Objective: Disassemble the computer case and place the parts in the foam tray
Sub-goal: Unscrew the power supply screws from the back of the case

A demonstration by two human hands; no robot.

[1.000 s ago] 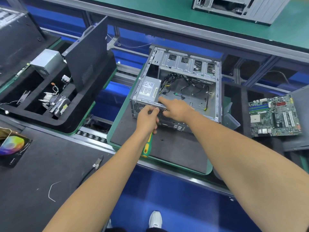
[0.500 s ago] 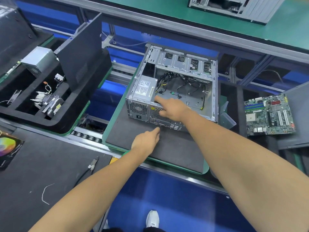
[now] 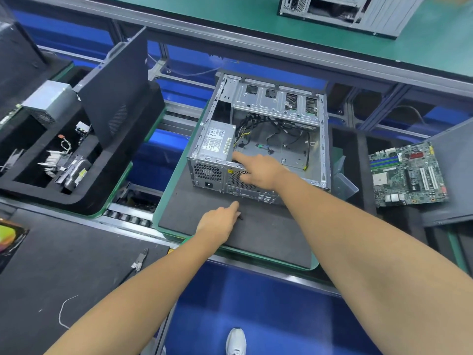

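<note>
A blue floor (image 3: 256, 298) runs under a roller conveyor (image 3: 128, 213) with grey metal rails (image 3: 256, 44). Beyond lies a green bench (image 3: 230, 11). A dark mat (image 3: 64, 272) covers the near worktop. Light is bright and even.
</note>
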